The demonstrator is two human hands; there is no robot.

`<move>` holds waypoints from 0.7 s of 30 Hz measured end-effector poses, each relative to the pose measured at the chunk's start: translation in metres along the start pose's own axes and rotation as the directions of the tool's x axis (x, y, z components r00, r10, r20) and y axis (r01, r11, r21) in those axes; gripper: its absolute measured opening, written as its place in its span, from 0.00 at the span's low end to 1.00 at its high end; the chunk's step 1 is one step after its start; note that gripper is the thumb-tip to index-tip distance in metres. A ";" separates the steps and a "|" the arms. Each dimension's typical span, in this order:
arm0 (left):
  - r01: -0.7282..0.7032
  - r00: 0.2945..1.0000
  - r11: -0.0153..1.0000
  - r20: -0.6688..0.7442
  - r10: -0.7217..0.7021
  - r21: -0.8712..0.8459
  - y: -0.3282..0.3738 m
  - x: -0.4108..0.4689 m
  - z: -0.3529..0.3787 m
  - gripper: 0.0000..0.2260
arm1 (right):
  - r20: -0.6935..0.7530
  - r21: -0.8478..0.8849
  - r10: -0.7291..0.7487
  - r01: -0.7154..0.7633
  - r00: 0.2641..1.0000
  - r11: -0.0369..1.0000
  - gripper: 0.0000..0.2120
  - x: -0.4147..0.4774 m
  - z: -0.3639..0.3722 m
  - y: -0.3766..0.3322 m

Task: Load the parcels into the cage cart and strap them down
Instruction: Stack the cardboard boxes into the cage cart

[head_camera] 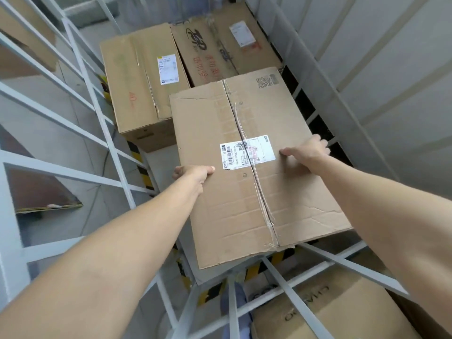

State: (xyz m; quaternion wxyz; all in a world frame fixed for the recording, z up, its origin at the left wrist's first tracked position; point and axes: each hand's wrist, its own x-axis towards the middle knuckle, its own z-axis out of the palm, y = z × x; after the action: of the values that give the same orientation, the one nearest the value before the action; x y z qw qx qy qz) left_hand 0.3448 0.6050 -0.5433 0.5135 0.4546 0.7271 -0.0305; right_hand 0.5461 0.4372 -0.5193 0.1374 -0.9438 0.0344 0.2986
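Observation:
A large flat cardboard parcel (244,192) with a white shipping label sits inside the white metal cage cart (102,133), nearest me. My left hand (193,173) grips its left edge, thumb on top and fingers wrapped under. My right hand (308,150) holds the right edge near the label, thumb on top and fingers over the side. Two more parcels lie beyond it: a tall labelled one (139,81) at the far left and a printed one (220,45) at the far right.
White cage bars run down the left side and across the near end (288,272). Yellow-black striping marks the cart base. Another cardboard box (330,311) stands outside the cart at the bottom right. A pale panelled wall rises on the right.

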 end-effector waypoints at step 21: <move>0.154 0.978 0.985 0.154 -0.140 -0.083 -0.034 0.070 0.061 0.31 | 0.115 -0.170 0.011 0.009 0.993 0.985 0.33 0.086 0.046 0.012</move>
State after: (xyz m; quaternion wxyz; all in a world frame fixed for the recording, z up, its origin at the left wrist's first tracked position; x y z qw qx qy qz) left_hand 0.3613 0.5982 -0.6404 0.5831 0.3713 0.7194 -0.0675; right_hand 0.5898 0.4400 -0.6074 0.0578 -0.9332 0.0014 0.3548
